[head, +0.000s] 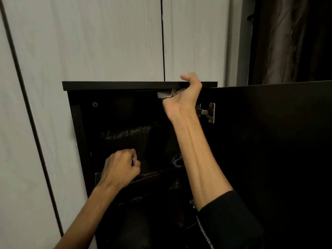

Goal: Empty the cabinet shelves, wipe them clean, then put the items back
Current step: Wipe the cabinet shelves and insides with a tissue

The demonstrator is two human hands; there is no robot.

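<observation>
Black cabinet, one cloth, two hands.

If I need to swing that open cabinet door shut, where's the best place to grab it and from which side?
Judging by the pose, grip the door's top edge well to the right, far from the metal hinge for leverage. Come from above: that edge runs bare, while the right hand, pressing a cloth under the cabinet top, crowds the hinge side.

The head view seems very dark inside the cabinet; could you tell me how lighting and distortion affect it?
Head view: the cabinet interior is underexposed, shelf contents barely readable; the pale wall panels are evenly lit; wide-angle distortion bows their seams; the right hand and cloth stay sharp.
</observation>
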